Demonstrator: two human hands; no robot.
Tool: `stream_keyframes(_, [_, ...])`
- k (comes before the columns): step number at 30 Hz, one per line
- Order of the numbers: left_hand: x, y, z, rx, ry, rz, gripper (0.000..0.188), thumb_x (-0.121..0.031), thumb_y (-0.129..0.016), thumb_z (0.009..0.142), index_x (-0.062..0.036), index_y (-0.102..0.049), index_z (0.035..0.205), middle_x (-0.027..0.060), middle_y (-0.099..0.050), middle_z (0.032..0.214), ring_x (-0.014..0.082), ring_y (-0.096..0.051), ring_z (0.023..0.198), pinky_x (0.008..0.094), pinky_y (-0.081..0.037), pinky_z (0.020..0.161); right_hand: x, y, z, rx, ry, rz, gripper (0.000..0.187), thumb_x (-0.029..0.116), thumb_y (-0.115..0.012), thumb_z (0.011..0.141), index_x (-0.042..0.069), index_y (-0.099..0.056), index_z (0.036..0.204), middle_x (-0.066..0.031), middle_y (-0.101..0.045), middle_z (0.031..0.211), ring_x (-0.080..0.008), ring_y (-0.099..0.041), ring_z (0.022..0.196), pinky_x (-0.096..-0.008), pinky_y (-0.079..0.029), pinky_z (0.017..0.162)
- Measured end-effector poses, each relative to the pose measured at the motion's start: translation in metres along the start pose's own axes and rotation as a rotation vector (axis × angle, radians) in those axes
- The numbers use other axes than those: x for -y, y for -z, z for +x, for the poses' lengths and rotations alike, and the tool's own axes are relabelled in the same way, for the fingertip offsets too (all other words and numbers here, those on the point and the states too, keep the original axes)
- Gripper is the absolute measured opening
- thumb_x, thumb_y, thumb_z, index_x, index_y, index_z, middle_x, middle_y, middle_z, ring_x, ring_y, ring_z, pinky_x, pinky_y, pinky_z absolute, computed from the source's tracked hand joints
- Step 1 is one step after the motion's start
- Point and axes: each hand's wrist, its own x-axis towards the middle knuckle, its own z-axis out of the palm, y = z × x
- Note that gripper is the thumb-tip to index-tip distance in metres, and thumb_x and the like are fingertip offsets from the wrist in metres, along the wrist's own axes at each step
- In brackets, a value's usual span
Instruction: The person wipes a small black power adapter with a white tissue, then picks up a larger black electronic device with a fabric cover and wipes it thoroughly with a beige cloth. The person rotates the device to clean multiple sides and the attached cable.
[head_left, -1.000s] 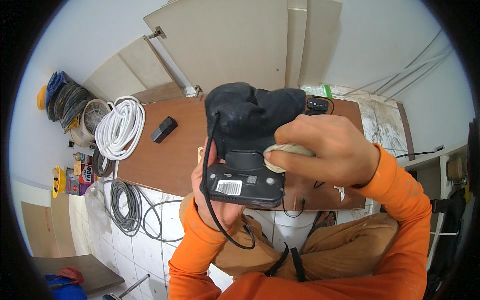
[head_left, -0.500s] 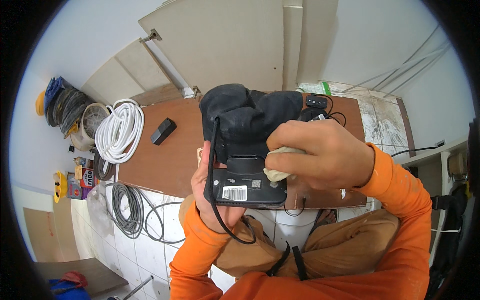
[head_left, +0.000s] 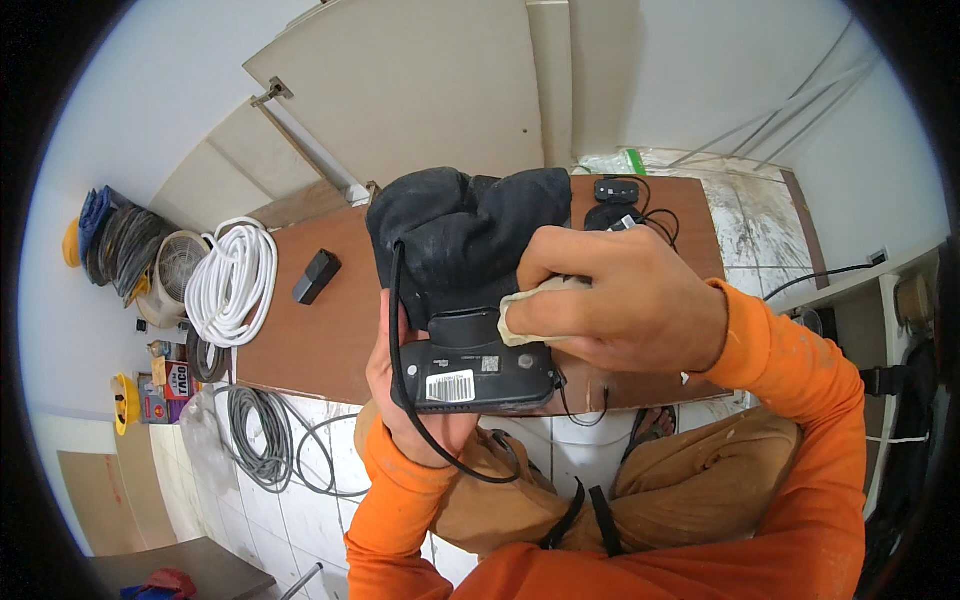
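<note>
My left hand [head_left: 445, 432] grips a black box-shaped electronic device [head_left: 515, 385] from below and along its left side. The device carries a white barcode label and a small square code. A soft black fabric piece [head_left: 470, 225] joins its far side, and a black cable [head_left: 398, 330] loops from the fabric down past the device. Pinched in my right hand [head_left: 635, 300] is a crumpled cream cloth [head_left: 530, 296], touching the device's upper right part. My right fingers hide some of the cloth.
A brown board [head_left: 310, 340] spans beneath my hands, bearing a small black box [head_left: 317, 277] and black gadgets with cables [head_left: 617, 190] at right. Coiled white hose [head_left: 232, 285] lies at left. Grey cable [head_left: 262, 430] coils on the tiled floor. Shelving [head_left: 890, 330] stands at right.
The device, fabric and both hands have shifted left in view, along with the background. My right hand and the cloth have moved slightly toward the device's upper edge.
</note>
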Motion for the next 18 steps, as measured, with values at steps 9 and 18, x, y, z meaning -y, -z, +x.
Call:
stream_keyframes(9, [-0.003, 0.005, -0.001, 0.039, -0.002, -0.055, 0.051, -0.041, -0.036, 0.109, -0.0041, -0.056, 0.139, 0.0172, -0.065, 0.133, 0.0335, -0.066, 0.116, 0.0476, -0.052, 0.103, -0.02, -0.001, -0.007, 0.056, 0.238, -0.087, 0.017, 0.01, -0.066, 0.08, 0.009, -0.066, 0.096, -0.0096, -0.056, 0.099, -0.0257, -0.062, 0.089, -0.0354, -0.054, 0.071])
stream_keyframes(18, [-0.011, -0.001, -0.007, 0.097, -0.031, -0.122, 0.051, -0.043, -0.039, 0.108, -0.0051, -0.055, 0.139, 0.019, -0.065, 0.131, 0.0351, -0.067, 0.115, 0.055, -0.053, 0.1, -0.031, 0.012, -0.02, -0.014, 0.101, -0.082, 0.029, 0.004, -0.066, 0.08, 0.008, -0.069, 0.108, -0.0115, -0.059, 0.104, -0.0275, -0.064, 0.088, -0.0354, -0.056, 0.072])
